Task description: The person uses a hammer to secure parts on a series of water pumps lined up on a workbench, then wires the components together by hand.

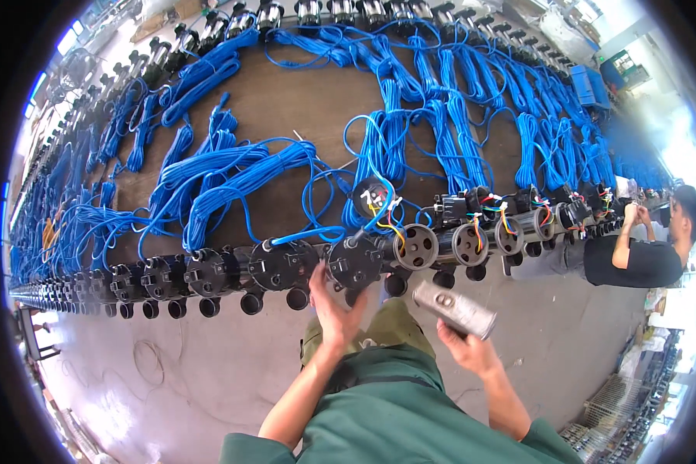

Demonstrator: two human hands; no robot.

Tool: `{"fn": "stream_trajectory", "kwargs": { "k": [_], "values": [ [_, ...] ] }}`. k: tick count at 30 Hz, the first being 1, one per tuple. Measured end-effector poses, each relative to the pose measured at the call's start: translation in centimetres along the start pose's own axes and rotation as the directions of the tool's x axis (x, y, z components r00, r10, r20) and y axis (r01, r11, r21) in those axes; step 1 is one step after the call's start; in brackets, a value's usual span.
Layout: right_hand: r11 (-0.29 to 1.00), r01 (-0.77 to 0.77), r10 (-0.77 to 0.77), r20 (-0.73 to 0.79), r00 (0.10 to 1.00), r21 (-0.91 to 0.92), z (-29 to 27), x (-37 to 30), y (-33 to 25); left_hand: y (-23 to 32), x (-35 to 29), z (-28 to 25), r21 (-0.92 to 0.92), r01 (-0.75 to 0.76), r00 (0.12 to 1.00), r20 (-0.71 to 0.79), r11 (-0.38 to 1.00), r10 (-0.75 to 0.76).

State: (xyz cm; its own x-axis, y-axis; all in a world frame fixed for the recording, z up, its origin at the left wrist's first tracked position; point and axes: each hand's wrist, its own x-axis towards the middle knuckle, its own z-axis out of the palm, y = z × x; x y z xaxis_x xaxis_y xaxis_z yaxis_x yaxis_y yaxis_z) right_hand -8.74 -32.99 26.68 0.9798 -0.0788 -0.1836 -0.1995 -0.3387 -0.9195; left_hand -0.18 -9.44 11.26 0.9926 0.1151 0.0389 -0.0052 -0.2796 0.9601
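My left hand [335, 313] is at the near edge of the bench, its fingers apart and cupped beside a black round end cap [354, 263] with a blue cable running from it. The fingertips seem to touch the cap's lower left side. In my right hand [472, 349] is a scuffed grey rectangular metal block [455, 309] with a round hole in its face, held off the bench edge and slightly blurred. Just right of the cap, an open cylinder end [415, 246] shows a holed disc. Above it, a round black part [373, 198] carries coloured wires and white connectors.
Coiled blue cables [247, 174] cover much of the brown bench top [286, 100]. Capped black cylinders [213, 271] line the near edge leftward; more with exposed wires [509, 232] continue rightward. A co-worker [634, 251] works at the right. Wire racks [615, 402] stand on the lower right floor.
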Motion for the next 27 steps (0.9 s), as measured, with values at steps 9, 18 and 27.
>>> {"fn": "stream_trajectory", "kwargs": {
  "k": [9, 18, 27],
  "values": [
    [0.998, -0.012, 0.023, 0.179, 0.984, -0.06, 3.2, -0.7, 3.2, -9.2, -2.2, 4.3, -0.176, 0.682, 0.72, 0.333, 0.71, -0.609],
    [0.98, -0.047, 0.085, 0.193, 0.978, -0.193, 2.5, 0.0, 3.7, -13.4, -2.7, 6.2, -0.18, 0.404, 0.911, 0.166, 0.897, -0.378],
    [0.998, -0.003, 0.018, 0.206, 0.978, -0.07, 4.5, -0.5, 3.1, -12.8, -1.1, 5.3, -0.145, 0.463, 0.877, 0.219, 0.875, -0.428]
  ]
}}
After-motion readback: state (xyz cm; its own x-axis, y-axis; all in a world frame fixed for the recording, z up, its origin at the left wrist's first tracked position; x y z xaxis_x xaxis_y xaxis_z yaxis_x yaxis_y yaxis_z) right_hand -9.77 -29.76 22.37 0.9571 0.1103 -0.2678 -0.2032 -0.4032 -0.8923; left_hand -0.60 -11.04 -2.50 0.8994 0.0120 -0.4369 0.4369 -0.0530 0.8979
